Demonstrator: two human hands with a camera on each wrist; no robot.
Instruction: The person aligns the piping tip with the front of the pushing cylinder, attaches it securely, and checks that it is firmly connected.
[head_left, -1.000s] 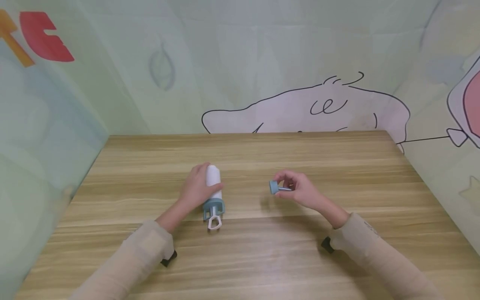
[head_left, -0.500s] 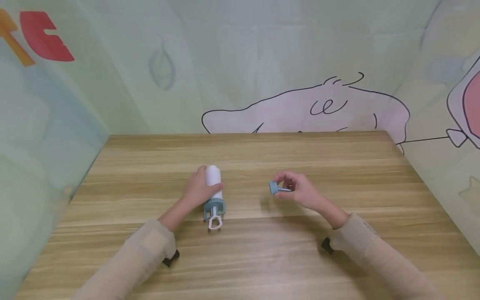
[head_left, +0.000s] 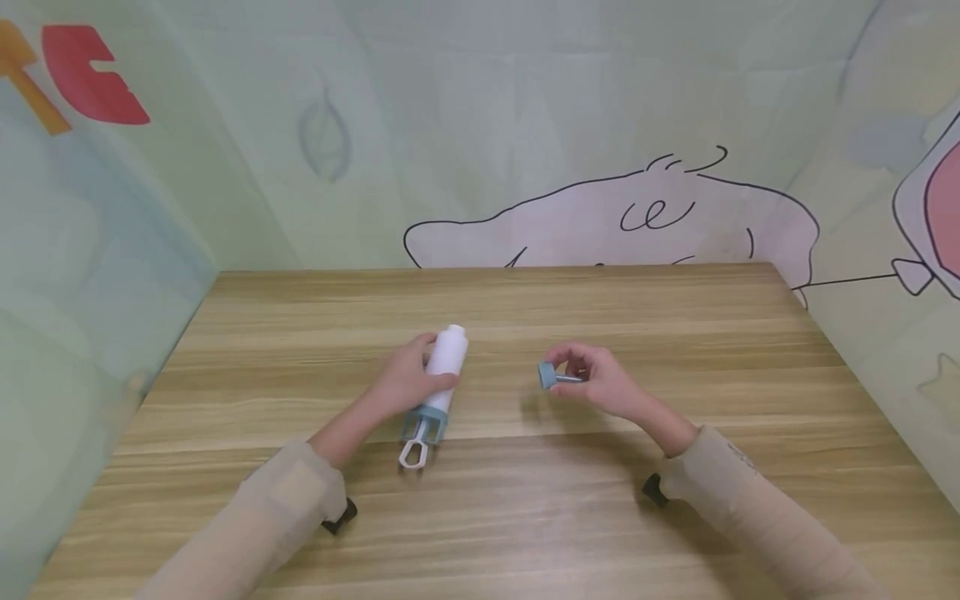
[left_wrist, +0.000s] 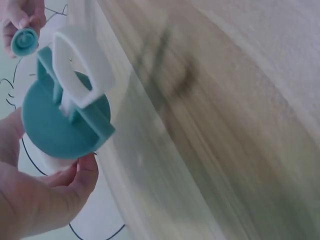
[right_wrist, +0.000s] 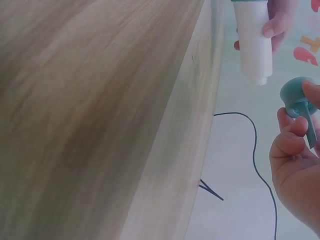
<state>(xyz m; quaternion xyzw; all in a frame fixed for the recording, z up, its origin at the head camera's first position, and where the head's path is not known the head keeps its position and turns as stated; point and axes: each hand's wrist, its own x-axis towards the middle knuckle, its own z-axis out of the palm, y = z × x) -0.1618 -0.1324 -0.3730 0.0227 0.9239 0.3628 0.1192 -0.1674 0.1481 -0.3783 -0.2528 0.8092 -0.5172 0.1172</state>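
My left hand (head_left: 405, 377) grips the side of a white syringe (head_left: 448, 354) that looks like a pastry syringe. Its narrow tip points away from me and slightly right. At the near end are a teal collar (left_wrist: 65, 120) and a white looped plunger handle (left_wrist: 100, 75). To the right, my right hand (head_left: 611, 387) pinches a small teal nozzle (head_left: 547, 376) between thumb and fingers, its thin stem lying back along the palm. The nozzle's wide round end faces the syringe, with a gap between them. In the right wrist view the syringe's tip (right_wrist: 258, 80) is bare.
Both hands are over a wood-grain table (head_left: 510, 517). Behind it hangs a pale printed backdrop (head_left: 465, 125) with cartoon drawings, meeting the table's far edge. Dark wrist straps (head_left: 656, 490) show under both sleeves.
My left hand has turned the syringe so its tip leans right and its looped handle swings left, nearer me. The right hand and the nozzle have stayed in place.
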